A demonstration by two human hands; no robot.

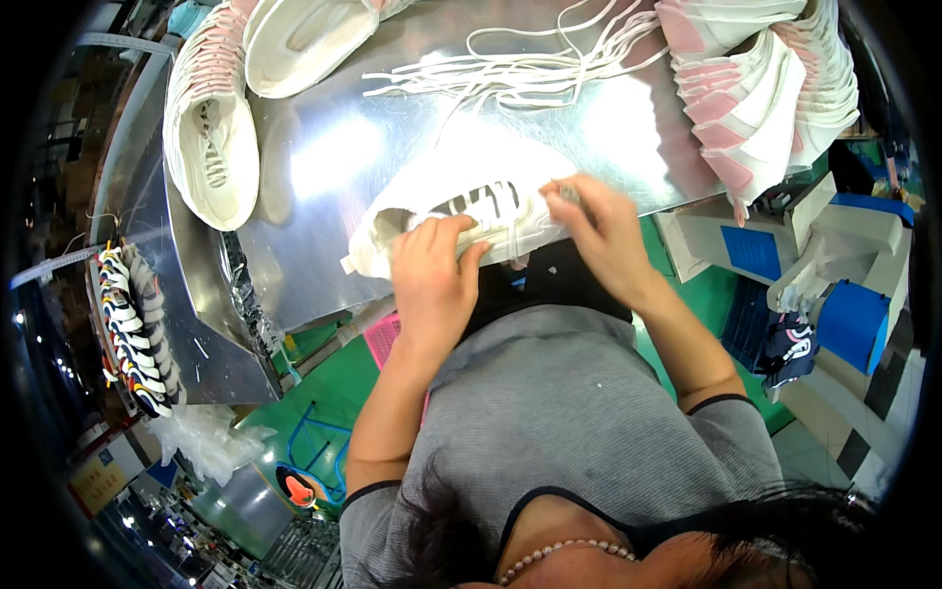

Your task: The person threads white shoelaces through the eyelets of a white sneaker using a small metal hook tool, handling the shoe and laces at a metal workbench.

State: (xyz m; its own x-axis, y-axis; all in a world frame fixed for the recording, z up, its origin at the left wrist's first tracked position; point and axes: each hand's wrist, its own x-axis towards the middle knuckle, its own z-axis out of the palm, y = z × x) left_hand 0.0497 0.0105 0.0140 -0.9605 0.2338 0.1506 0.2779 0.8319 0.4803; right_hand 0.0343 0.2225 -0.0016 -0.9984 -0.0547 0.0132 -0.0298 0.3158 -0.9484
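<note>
A white shoe upper (461, 172) lies on its side at the near edge of the metal table, its heel opening toward the left. White lace crosses the dark gap over its tongue in several rows. My left hand (432, 280) grips the upper by the collar and eyelet edge, thumb and forefinger closed on it. At the toe end of the lacing, my right hand (601, 231) is pinched, thumb against forefinger. Motion blurs those fingers, and what lies between them is too small to make out.
Loose white laces (530, 74) lie across the metal table (314, 236). Nested white-and-pink uppers (211, 167) stand at the left, and more uppers (756, 98) are heaped at the right. Blue-and-white bins (854, 324) stand beyond the right edge; a clear plastic bag (211, 442) hangs lower left.
</note>
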